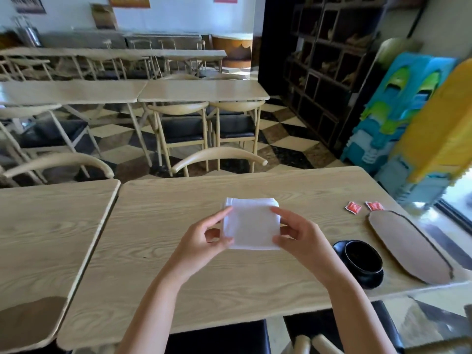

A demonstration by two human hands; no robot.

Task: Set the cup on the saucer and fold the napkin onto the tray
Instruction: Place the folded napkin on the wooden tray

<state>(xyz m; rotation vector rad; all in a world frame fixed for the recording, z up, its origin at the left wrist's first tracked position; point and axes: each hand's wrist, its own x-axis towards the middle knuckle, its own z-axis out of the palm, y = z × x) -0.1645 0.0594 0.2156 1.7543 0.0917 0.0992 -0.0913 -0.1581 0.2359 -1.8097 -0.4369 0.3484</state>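
Napkin up, both your hands on it.
Your left hand (pixel 204 238) and right hand (pixel 296 235) pinch the folded napkin (pixel 251 223) by its sides; cup (pixel 362 256) sits on saucer (pixel 367 281), beside the tray (pixel 408 246).

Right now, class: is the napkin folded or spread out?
Folded: the napkin is a small, neat white square, held at its sides by the left hand and right hand.

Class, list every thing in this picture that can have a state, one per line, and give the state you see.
napkin: folded into a square, held above the table by both hands
left hand: pinches the napkin's left edge
right hand: pinches its right edge
cup: upright on the saucer
saucer: under the cup
tray: bare, flat on the table
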